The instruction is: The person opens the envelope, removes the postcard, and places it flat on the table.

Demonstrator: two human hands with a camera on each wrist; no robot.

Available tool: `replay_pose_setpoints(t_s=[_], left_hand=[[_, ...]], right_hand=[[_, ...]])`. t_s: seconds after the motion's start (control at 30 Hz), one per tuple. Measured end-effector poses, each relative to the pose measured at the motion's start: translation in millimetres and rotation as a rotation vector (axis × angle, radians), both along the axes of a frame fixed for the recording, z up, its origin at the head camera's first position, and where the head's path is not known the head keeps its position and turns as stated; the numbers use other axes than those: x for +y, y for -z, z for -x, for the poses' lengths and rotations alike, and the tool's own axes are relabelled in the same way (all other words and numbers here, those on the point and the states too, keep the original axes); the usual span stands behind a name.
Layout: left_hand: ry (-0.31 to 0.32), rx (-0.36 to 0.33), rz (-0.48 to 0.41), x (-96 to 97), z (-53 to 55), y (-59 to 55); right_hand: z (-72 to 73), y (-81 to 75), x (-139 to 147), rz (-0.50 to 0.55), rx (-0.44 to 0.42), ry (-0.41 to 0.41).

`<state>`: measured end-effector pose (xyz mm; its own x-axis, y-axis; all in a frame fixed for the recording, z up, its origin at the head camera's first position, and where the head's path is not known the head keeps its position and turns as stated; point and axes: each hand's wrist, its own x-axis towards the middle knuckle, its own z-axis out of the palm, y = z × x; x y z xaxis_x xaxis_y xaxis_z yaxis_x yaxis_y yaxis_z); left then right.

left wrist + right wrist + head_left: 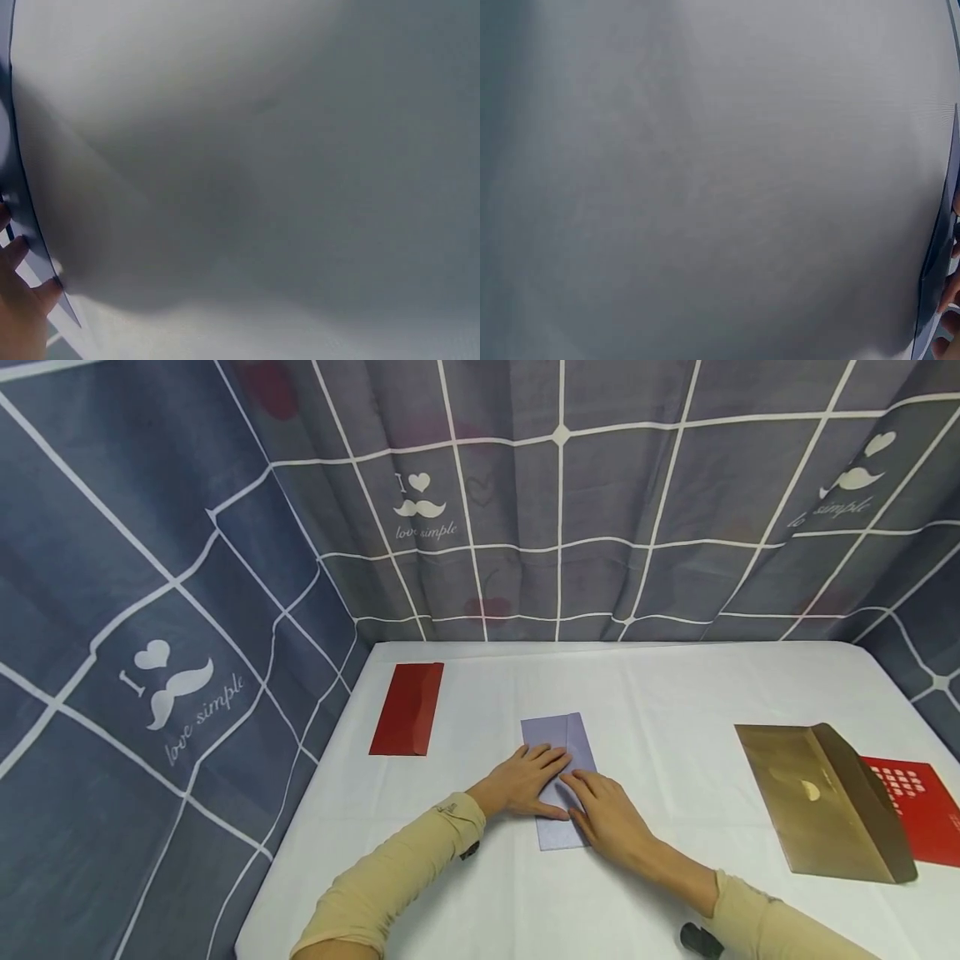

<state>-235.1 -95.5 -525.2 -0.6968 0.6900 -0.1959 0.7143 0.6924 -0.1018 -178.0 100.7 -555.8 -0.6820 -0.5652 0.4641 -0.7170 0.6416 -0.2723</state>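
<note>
A pale purple paper envelope (557, 732) lies in the middle of the white table, a lengthwise fold line showing near its top. My left hand (522, 782) rests palm down on its left side, fingers spread and reaching across the paper. Over the right side, my right hand (613, 822) touches the paper with its fingertips, slightly bent, close to the left hand. The left wrist view catches left fingers (26, 296) at the edge of the purple paper (19, 199). In the right wrist view the paper (934, 270) shows at the far right, with parts of fingers beside it.
A dark red envelope (407, 710) lies at the back left of the table (480, 681). On the right, a gold envelope (810, 814) with its flap folded out overlaps a bright red printed one (926, 818). Gridded curtains (510, 585) hang behind and at both sides.
</note>
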Motion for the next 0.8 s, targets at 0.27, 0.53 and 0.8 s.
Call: replay_pose_setpoints(t_s=[0.27,0.53,0.8], left_hand=[[0.02,0.03,0.019,-0.3,-1.2,-2.0],[0.022,0.046,0.017,-2.0,-2.3,0.3],[0.022,0.048,0.008,-3.7,-1.4,2.8]], right_hand=[[5.0,3.1,0.7,-0.056,0.084,0.005],[8.6,5.0,4.3,-0.077,0.131,-0.011],[9.9,1.3,5.1,-0.084,0.124,0.014]])
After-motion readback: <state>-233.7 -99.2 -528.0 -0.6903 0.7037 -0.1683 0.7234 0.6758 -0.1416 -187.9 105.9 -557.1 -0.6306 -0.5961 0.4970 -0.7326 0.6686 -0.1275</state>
